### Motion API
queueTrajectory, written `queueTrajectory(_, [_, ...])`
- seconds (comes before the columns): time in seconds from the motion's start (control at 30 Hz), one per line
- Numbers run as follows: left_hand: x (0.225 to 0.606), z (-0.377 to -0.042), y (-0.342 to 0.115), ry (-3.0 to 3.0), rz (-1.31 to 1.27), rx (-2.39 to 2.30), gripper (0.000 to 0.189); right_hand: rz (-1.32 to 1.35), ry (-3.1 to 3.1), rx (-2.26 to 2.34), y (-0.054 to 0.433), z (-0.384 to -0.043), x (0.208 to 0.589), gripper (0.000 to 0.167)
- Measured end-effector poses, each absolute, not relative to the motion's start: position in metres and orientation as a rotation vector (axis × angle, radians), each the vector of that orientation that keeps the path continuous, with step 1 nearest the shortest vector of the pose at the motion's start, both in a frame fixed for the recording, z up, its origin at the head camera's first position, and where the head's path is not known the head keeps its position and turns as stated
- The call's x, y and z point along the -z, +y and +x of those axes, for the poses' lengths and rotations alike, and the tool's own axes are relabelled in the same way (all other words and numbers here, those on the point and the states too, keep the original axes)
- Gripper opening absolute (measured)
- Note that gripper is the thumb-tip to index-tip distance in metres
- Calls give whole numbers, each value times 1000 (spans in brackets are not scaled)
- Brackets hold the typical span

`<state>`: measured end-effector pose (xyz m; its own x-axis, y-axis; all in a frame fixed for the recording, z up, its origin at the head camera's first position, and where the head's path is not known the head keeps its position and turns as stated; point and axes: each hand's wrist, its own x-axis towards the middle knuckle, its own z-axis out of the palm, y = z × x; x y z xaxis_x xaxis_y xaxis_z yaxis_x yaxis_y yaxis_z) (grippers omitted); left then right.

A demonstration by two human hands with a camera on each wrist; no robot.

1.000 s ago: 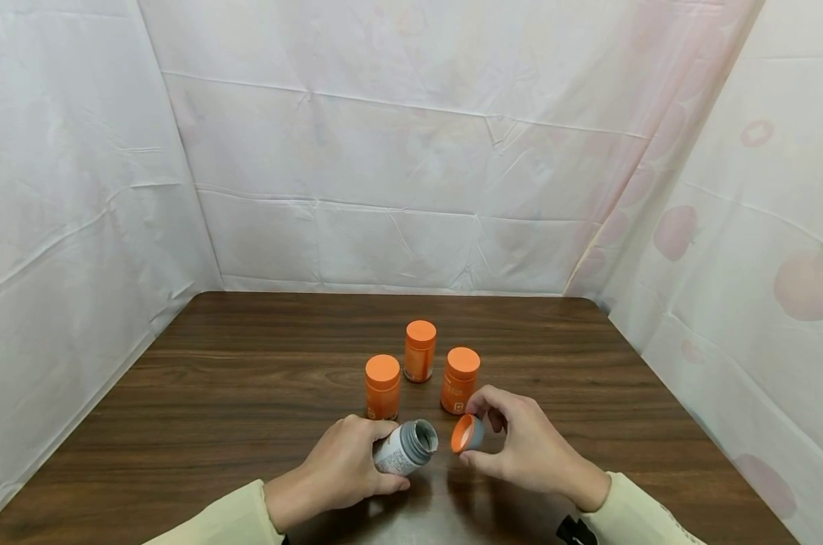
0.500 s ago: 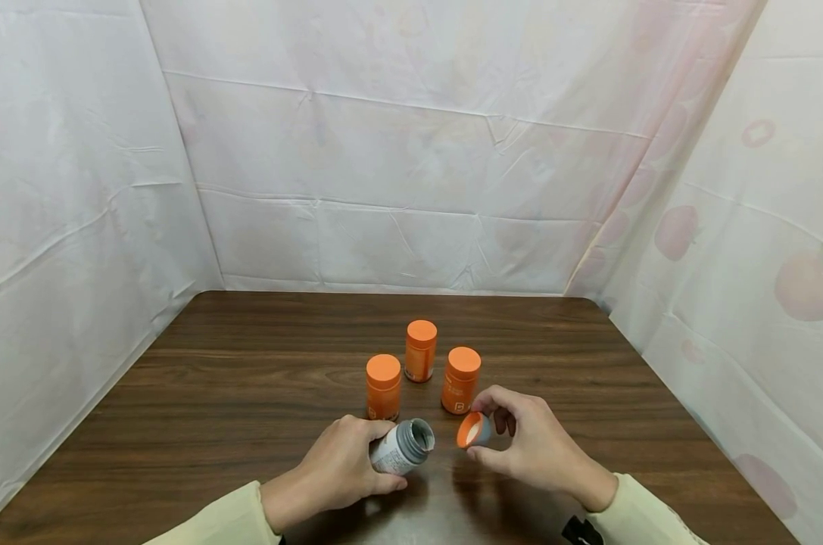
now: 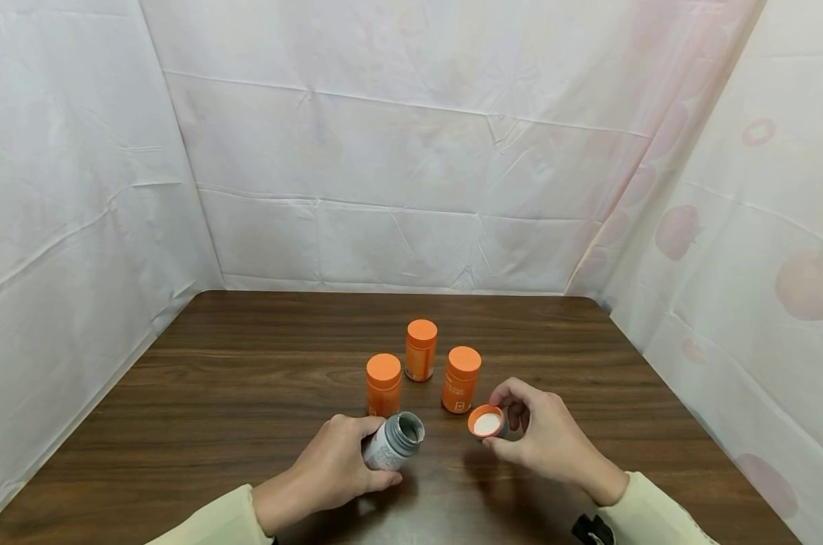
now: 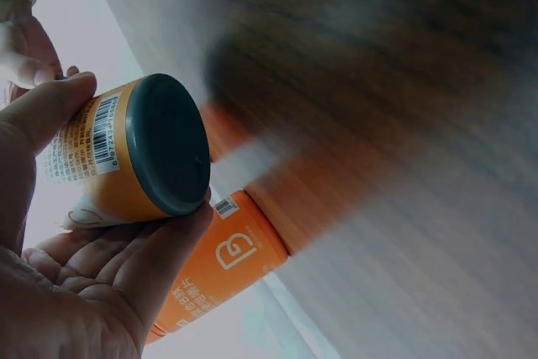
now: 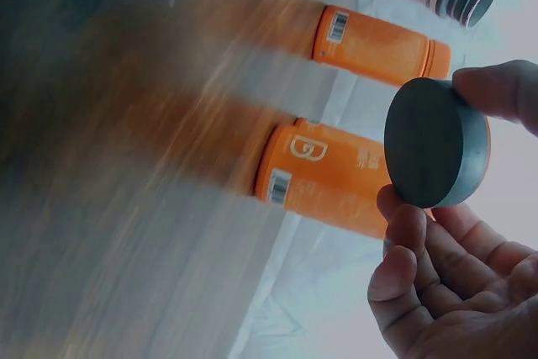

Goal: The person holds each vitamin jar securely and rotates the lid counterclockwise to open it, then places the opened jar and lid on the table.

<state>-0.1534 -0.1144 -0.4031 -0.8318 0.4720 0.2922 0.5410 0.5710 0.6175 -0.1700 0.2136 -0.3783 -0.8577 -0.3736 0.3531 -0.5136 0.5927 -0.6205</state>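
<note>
My left hand (image 3: 332,462) grips an uncapped supplement bottle (image 3: 386,450) between thumb and fingers. The bottle leans to the right, its grey threaded mouth pointing up and right. In the left wrist view, the dark grey base (image 4: 168,145) and a barcode label show. My right hand (image 3: 550,439) pinches the bottle's cap (image 3: 487,424), grey outside with an orange rim and a white liner facing up. The right wrist view shows the flat grey top of the cap (image 5: 424,142). Bottle and cap are apart, both held above the table.
Three capped orange bottles stand upright just beyond my hands: one at left (image 3: 383,390), one at the back (image 3: 421,352) and one at right (image 3: 461,382). The brown wooden table (image 3: 247,363) is enclosed by pale cloth sheets (image 3: 397,166).
My right hand has moved right, away from the bottle, and the cap has turned so its inside faces upward. My left hand has shifted slightly left, with the bottle tipped more upright.
</note>
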Motion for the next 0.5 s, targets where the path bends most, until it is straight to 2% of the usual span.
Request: queueTrajectory(0.5, [402, -153, -119, -2653, -773, 1164, 40, 503, -2706, -1109, 235, -187, 382, 43])
